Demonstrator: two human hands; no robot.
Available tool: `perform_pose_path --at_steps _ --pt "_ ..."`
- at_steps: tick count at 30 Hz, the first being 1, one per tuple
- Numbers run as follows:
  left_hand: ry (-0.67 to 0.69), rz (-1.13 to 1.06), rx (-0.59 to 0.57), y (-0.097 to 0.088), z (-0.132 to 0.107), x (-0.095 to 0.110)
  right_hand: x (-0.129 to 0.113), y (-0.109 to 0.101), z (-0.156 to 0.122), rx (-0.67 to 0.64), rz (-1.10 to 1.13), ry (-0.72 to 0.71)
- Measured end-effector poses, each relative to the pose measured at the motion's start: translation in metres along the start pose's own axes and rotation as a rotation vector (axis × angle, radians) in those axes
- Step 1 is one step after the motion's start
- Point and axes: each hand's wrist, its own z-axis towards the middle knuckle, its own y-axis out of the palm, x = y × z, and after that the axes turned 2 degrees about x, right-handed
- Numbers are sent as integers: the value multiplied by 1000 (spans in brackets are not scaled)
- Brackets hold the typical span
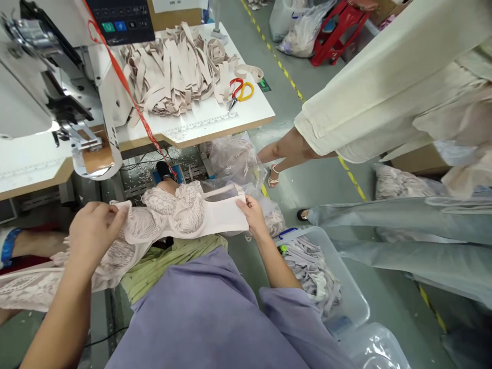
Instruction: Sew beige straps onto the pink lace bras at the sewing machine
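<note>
your left hand (94,228) and right hand (251,212) are each clamped on one end of the lace bra (180,212). it is stretched between them, below the sewing machine (46,77).

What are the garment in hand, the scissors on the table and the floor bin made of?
Garment: beige fabric, apparently matte patterned lace on the cups, with a smooth plain band at the end pinched by the right hand; the left hand grips the lace end. Scissors: red and yellow handles, probably plastic; blades likely metal. Bin: translucent, likely plastic.
</note>
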Motion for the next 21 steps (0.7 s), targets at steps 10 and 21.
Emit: perform_pose_path --at_steps 10,21 --pt "628 -594 -188 -8 23 137 -51 69 -53 -380 -97 -45" --pt "363 -430 -126 79 -65 118 -67 82 -77 -39 -25 -7"
